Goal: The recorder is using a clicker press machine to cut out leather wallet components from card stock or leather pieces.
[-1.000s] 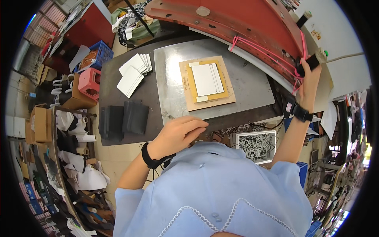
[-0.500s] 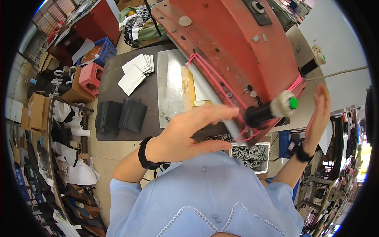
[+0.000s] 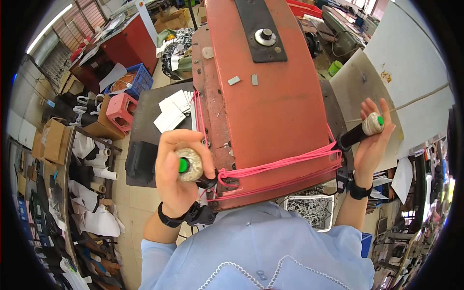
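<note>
A large red swing-arm press head (image 3: 280, 116) fills the middle, its front end close to my chest. Two black handles stick out of its front corners, each with a cloth-wrapped tip and a green button. Around the tip of the left handle (image 3: 194, 169) curl the fingers of my left hand (image 3: 171, 186), the green button showing between them. My right hand (image 3: 372, 150) is beside the right handle (image 3: 355, 137), palm toward its wrapped tip, fingers stretched out and apart. Pink cord (image 3: 285, 163) is wound across the head's front between the handles.
White cut pieces (image 3: 171, 112) and black stacked pieces (image 3: 141, 162) lie on the dark table (image 3: 157, 94) at left. A pink stool (image 3: 122, 112) and blue crate (image 3: 140, 79) stand beyond. Below the press sits a white bin of scraps (image 3: 309, 212).
The press head has swung left over the metal plate and the yellow-edged piece, hiding them. My left hand has moved left and curled round its handle. My right hand has come to the right handle.
</note>
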